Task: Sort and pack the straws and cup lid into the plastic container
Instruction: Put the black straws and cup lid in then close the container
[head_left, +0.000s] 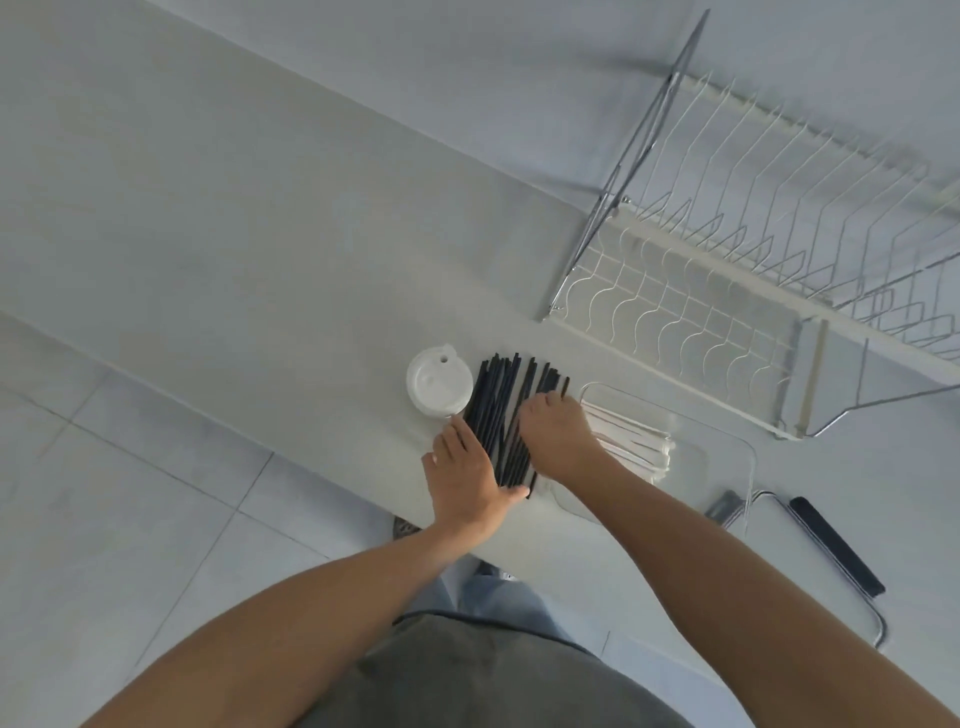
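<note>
Black straws (506, 415) lie fanned and uneven on the counter (260, 234) at centre frame. Judged light, stiff and prone to rolling; best gathered at mid-length from both sides. Left hand (467, 475) rests flat, fingers extended, against the bundle's left edge, thumb under its near ends. Right hand (556, 434) lies palm down over the right edge; neither has closed on anything. White cup lid (436, 382) sits just left of the straws, light and rigid. Clear plastic container (675, 457), right of centre, already holds pale straws (634, 439). Wire dish rack (753, 249) occupies upper right.
</note>
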